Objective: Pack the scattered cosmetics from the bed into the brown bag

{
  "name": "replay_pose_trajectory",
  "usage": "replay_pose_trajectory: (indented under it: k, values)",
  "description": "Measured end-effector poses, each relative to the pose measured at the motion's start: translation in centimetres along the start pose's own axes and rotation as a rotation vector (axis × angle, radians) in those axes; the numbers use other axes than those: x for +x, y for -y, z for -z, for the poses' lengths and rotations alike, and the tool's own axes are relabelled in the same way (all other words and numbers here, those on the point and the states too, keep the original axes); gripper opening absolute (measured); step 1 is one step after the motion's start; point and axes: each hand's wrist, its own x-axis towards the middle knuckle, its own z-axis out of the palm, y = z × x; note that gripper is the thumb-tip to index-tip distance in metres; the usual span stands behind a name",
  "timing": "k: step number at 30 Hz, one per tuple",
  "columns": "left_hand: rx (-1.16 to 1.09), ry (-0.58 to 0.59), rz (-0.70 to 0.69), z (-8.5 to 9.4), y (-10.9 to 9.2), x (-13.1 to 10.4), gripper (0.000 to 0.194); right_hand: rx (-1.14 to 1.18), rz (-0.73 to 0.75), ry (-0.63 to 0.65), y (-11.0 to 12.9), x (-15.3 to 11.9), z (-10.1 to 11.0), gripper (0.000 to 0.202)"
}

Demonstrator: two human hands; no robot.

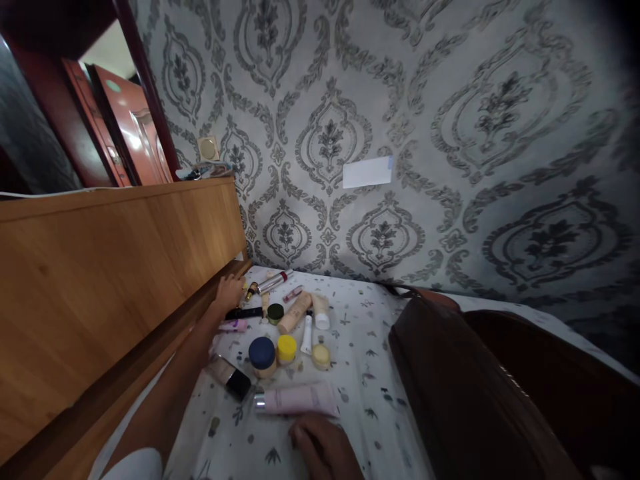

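Note:
My left hand [231,292] reaches to the far left edge of the bed, fingers curled down beside a small gold-and-black bottle [251,290]; what they hold, if anything, is too small to make out. Just below that hand lie a black tube [244,313] and a pink-purple tube [233,325]. My right hand [326,445] rests closed on the sheet in front of a pale pink tube [299,399], with nothing visible in it. Around them are a foundation bottle with a black cap [230,377], a blue-lidded jar [263,355] and a yellow-lidded jar [287,349].
Farther back lie a silver tube [275,282], a beige tube [295,313], a cream tube [321,312], a white tube [307,335] and a dark-lidded jar [275,313]. A brown leather bag [445,373] stands at right. The wooden headboard [125,260] borders the left.

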Motion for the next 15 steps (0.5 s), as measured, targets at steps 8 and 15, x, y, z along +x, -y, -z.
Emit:
replay_pose_trajectory:
  k: [8,15]
  values:
    - [-0.855,-0.090,0.017,2.8,-4.2,-6.8,0.046,0.129,-0.038,0.001,1.8,0.4,0.4,0.044]
    - [-1.586,0.132,0.094,1.0,-12.1,-17.0,0.049,0.620,-0.241,-0.142,3.9,0.6,1.3,0.061]
